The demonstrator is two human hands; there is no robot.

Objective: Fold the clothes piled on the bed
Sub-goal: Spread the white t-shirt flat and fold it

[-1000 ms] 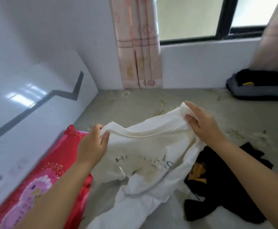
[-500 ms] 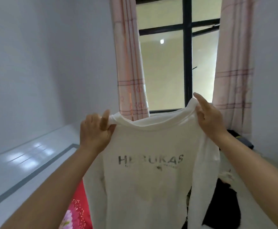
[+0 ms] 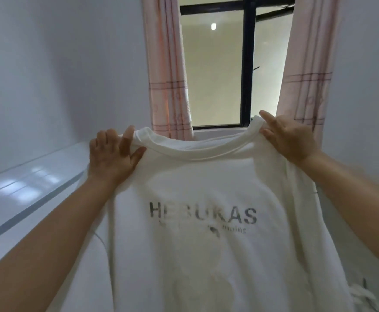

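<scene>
Both hands pinch the white T-shirt at its shoulders: left hand, right hand. If my fingers slip, I judge it crumples and folds crooked.

Both arms raised — left hand and right hand pinching, fingers curled.

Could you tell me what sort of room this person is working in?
Probably a bedroom at home: a dark-framed window with pink curtains in plain pale walls, and both hands holding up a white T-shirt, household laundry.
</scene>
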